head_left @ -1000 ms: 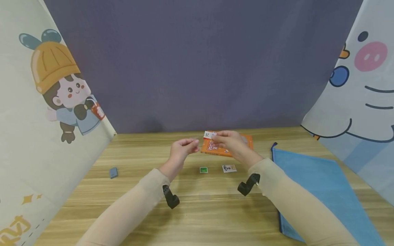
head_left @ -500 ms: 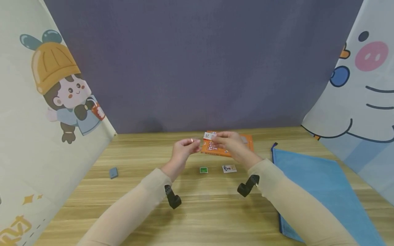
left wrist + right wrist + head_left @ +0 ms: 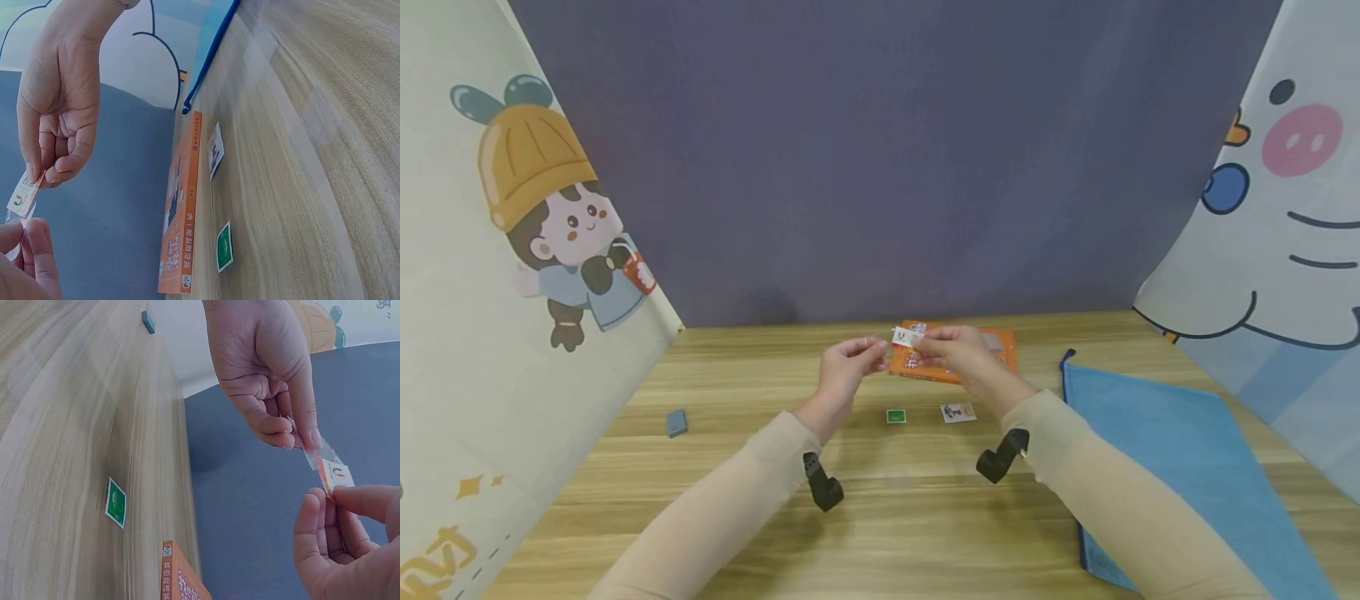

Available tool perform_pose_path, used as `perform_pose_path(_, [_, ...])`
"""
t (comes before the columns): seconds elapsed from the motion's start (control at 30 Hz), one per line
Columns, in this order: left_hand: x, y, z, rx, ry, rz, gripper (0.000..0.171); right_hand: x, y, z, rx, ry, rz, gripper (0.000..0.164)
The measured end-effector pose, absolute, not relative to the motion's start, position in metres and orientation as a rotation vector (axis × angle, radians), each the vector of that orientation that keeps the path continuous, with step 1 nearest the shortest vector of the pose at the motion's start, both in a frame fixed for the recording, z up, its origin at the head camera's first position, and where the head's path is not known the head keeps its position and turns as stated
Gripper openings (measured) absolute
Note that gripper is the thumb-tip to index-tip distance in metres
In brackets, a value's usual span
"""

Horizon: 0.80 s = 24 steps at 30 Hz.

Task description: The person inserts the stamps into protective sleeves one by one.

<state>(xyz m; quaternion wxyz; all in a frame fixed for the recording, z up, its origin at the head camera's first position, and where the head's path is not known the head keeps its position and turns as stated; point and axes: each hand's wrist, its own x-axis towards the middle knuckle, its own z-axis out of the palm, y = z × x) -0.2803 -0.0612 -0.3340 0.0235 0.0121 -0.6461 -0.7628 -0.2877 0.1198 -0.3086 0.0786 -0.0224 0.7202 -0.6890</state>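
Note:
My right hand pinches a small white and orange stamp with a U-shaped logo between thumb and fingers. Opposite it, my left hand pinches a small clear plastic sleeve. In both wrist views the stamp's edge meets the sleeve; whether it is inside cannot be told. Both hands are raised above the table. Below them on the wood lie a green stamp and a paler picture stamp.
An orange book lies behind the hands at the table's back. A blue zip pouch covers the right side, partly under the right sleeve. At the left is a small grey-blue block. A dark cloth hangs behind.
My right hand has brought the stamp slightly left and down, closer to my left hand. The left hand has shifted a little to the right. Things on the table have stayed put.

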Motion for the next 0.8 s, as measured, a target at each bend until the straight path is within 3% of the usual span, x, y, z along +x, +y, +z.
perform_pose_path(0.8, [-0.2816, -0.0519, -0.3363, -0.029, -1.919, -2.350, 0.024, -0.2875, 0.1169, -0.3106, -0.042, 2.139, -2.105, 0.026])
